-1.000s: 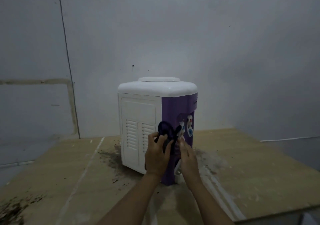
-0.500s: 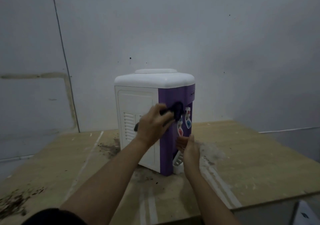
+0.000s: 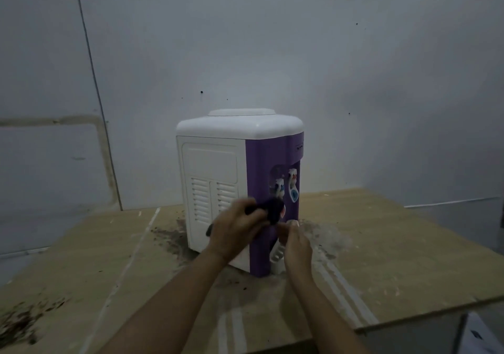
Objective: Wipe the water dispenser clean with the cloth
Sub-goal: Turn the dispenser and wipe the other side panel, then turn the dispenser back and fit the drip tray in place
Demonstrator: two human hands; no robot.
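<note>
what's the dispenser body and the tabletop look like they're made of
Water dispenser: seemingly moulded plastic, smooth white and purple, with louvred vents pressed into its side panel. Tabletop: probably bare plywood or similar board, matte tan, unfinished-looking, stained and dusty, thin edge visible at the front.

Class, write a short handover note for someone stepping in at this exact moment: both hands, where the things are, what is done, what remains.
Left hand: grips the dark cloth against the purple front of the water dispenser, just below the taps.
Right hand: empty, fingers relaxed, beside the drip tray.
The dispenser stands upright on the wooden table, which carries dirt stains.
Done: cloth picked up and on the front panel.
Left: cannot tell how much is wiped; go over the taps, white side, top and drip tray.
</note>
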